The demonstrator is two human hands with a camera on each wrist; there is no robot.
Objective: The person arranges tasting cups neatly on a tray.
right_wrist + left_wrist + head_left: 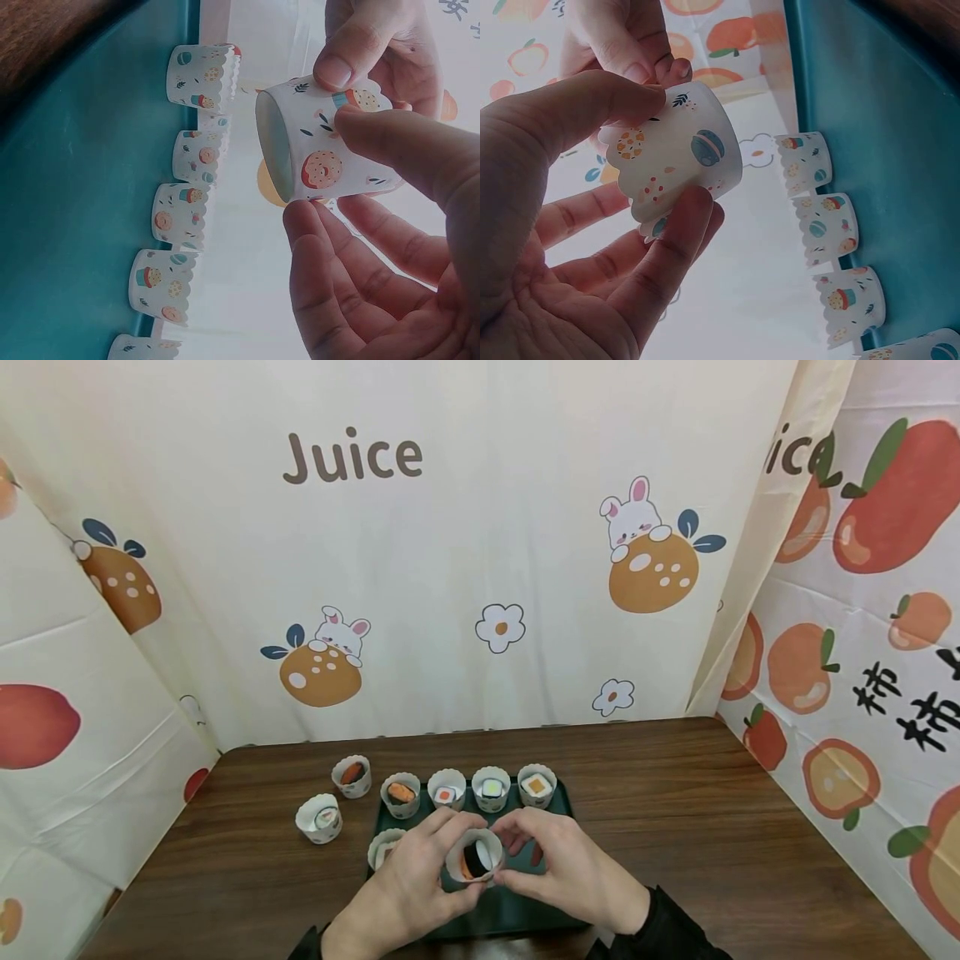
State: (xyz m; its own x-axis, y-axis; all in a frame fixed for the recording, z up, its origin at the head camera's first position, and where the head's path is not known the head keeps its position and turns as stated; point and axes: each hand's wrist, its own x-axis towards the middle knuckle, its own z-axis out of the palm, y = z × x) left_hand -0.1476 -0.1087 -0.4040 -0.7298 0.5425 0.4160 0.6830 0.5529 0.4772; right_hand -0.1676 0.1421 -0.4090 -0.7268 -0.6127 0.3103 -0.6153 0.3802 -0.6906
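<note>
My left hand and right hand hold one scalloped paper baking cup between them, raised over the dark green tray. Inside the cup lies a toy-like sushi piece, orange and white with a black band. In the left wrist view, the left thumb and fingers pinch the cup's printed wall from opposite sides. On the other side, the right thumb presses the wall while the right fingertips touch its lower edge in the right wrist view. The right palm stays off the cup.
Along the tray's back edge stand several similar filled cups. Another cup, partly hidden by the left hand, is at the tray's left. Two more, a near cup and a far cup, stand on the wooden table. Printed curtains surround it.
</note>
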